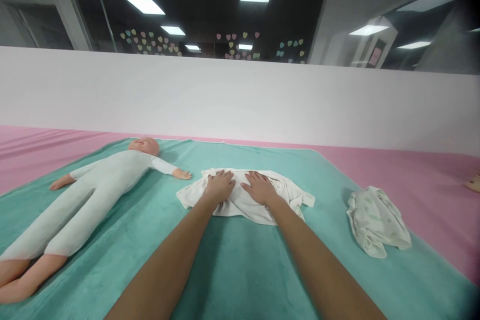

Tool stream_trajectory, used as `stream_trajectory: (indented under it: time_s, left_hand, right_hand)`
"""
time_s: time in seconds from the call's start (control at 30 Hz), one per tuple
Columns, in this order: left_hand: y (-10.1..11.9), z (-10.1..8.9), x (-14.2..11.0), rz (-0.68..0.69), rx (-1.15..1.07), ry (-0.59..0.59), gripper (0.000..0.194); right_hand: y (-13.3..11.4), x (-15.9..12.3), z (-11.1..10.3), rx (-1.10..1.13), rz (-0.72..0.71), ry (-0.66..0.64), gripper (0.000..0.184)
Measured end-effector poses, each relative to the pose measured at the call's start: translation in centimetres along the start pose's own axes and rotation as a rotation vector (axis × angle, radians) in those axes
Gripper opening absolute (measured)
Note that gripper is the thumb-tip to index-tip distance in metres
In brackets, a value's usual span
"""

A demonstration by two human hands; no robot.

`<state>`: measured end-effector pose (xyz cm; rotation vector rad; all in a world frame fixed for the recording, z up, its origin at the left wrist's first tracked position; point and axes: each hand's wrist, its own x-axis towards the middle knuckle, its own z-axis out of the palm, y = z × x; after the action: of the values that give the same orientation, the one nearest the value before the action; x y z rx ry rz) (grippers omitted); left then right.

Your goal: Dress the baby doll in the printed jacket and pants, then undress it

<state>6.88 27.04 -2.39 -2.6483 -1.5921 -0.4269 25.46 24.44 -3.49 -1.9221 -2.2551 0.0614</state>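
Note:
A small white baby garment (243, 206) lies spread out on the teal blanket (240, 270), its edges wrinkled. My left hand (220, 186) rests flat on its left part, fingers stretched forward. On the right part lies my right hand (260, 187), also flat with the fingers apart. Some cloth is bunched beside the right hand. To the left, a baby doll (112, 175) in a white long-sleeved suit lies on its back, one arm reaching toward the garment without touching it.
A crumpled white cloth item with pale green spots (377, 220) sits at the blanket's right side. Pink fabric (397, 175) surrounds the blanket. Behind it stands a low white wall (225, 100) with dark glass above. Part of something skin-coloured (474, 182) shows at the right edge.

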Motion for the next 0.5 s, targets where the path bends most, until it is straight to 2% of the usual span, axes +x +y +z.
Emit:
stream_trajectory:
  time_s: [0.13,0.27,0.4,0.5]
  left_hand:
    - [1.1,-0.5,-1.0,0.059,0.005,0.031,0.035]
    - [1.9,-0.9,-3.5,0.172,0.000,0.009,0.037]
    - [0.8,-1.9,-7.8,0.372,-0.083,-0.093,0.048]
    - [-0.5,-3.2,-10.3,0.453,-0.150,-0.121,0.048]
  right_hand:
    - [-0.9,-0.5,-0.6,-0.020,0.005,-0.014,0.068]
    - [-1.8,-2.8,-1.4,-0.036,-0.031,-0.014,0.066]
    - [-1.4,-7.0,-2.1,0.025,-0.114,-0.087,0.073]
    - [-0.7,-10.2,-2.6,0.071,-0.172,-0.104,0.071]
